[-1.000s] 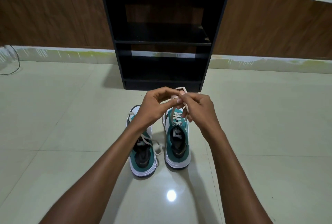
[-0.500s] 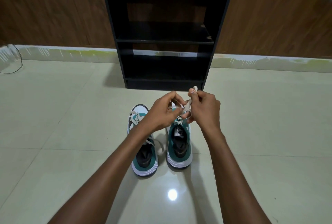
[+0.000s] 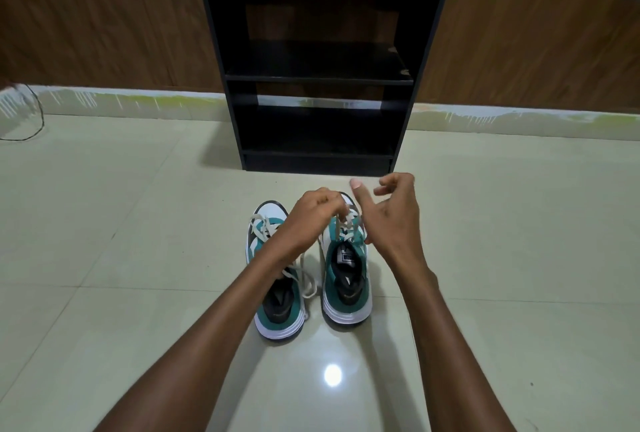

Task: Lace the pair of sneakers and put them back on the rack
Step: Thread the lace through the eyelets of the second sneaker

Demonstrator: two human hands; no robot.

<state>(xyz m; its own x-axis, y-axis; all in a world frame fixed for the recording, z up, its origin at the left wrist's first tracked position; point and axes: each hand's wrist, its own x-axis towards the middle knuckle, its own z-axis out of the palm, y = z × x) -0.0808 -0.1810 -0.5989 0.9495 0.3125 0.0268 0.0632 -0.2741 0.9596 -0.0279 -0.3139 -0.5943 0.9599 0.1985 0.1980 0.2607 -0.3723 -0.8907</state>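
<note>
Two teal-and-white sneakers stand side by side on the floor, toes toward the rack. On the left sneaker (image 3: 277, 310) the cream lace lies loose across the tongue and trails off its right side. My left hand (image 3: 308, 220) is over the right sneaker (image 3: 346, 279), fingers pinched on its lace (image 3: 348, 223) near the top eyelets. Beside it on the right, my right hand (image 3: 391, 216) hovers with thumb and fingers spread and nothing visibly held. The black shoe rack (image 3: 318, 78) stands just beyond, its shelves bare.
The floor is glossy cream tile (image 3: 519, 258) with a lamp reflection near my arms. A wood-panelled wall (image 3: 104, 22) with a pale skirting runs behind the rack. A thin black cable (image 3: 31, 112) lies at the far left.
Both hands have dropped lower onto the right sneaker. My right hand has let go of the lace and spread its fingers; my left hand still pinches it.
</note>
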